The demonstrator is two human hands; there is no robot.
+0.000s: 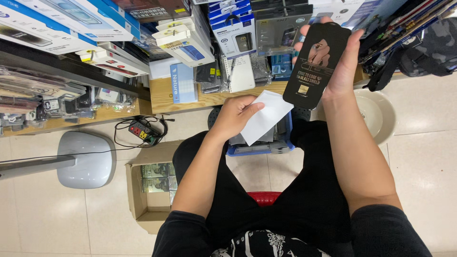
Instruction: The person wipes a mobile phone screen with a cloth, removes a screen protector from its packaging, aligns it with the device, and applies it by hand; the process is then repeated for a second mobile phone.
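Note:
My right hand [343,62] holds up a long black flat package [315,64] with a picture and print on its face, upright in front of the shelf. My left hand [234,115] grips a white paper sleeve [267,116] by its left edge, lower down and to the left of the black package. Both are held above a blue basket [259,148] of flat packs on the floor between my knees. I sit on a red stool [264,196] in black clothes.
A wooden shelf [164,97] ahead carries stacked boxed phone accessories and hanging packs. A power strip [142,132] with cables lies on the tiled floor. An open cardboard box [150,188] sits left of my leg, a grey fan base [85,159] further left, a beige bowl [381,114] right.

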